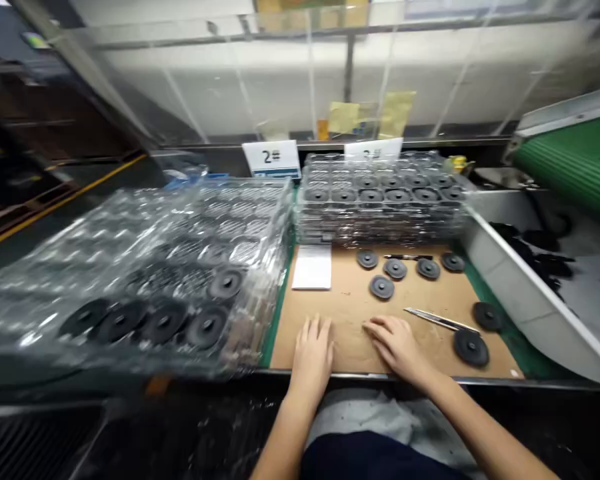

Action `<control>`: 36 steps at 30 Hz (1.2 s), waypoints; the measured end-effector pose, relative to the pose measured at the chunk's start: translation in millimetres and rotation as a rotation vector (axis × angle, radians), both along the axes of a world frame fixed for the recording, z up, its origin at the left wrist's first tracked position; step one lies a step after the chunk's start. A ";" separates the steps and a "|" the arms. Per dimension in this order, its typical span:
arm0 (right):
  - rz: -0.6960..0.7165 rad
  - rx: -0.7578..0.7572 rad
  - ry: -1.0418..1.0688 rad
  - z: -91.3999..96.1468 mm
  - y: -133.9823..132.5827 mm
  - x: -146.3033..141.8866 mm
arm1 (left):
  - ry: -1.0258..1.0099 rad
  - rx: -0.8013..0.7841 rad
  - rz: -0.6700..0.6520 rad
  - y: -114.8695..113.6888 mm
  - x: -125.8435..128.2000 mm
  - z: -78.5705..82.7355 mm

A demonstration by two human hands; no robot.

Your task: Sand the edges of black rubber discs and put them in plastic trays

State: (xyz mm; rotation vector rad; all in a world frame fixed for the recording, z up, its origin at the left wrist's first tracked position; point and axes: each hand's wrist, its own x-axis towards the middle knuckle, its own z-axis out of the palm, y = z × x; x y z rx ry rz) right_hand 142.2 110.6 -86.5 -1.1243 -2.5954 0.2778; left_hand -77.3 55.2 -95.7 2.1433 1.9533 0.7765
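The round discs (381, 287) at twelve o'clock are black, and they lie on a brown cardboard sheet (345, 300) beside a white card (311, 267). A green belt (570, 160) at two o'clock has thin stripes. A yellow line (65, 201) runs along the floor at ten o'clock.

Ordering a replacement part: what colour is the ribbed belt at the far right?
Green; the ribbed belt shows best in the head view.

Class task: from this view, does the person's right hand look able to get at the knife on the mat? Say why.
Probably yes: the right hand rests on the mat just left of the knife, and only bare mat seems to lie between them.
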 end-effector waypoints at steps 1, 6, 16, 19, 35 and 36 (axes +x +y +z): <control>0.033 -0.014 -0.030 14.6 4.8 8.6 | 0.014 0.019 0.006 5.5 2.6 -9.8; 0.090 -0.069 -0.223 120.6 59.1 81.0 | 0.027 0.117 -0.147 9.6 1.3 -36.4; -0.621 0.170 -0.583 289.0 254.6 251.0 | 0.050 0.196 -0.168 19.5 -12.7 -44.1; -0.798 0.172 -0.599 282.7 279.5 292.7 | 0.056 0.176 -0.180 18.4 -14.6 -45.8; 0.368 -0.084 -0.001 194.8 75.9 89.6 | -2.185 -0.848 0.019 36.5 99.9 93.6; 0.445 -0.162 0.007 180.7 54.1 74.0 | -2.311 -1.002 -0.038 37.0 108.5 99.1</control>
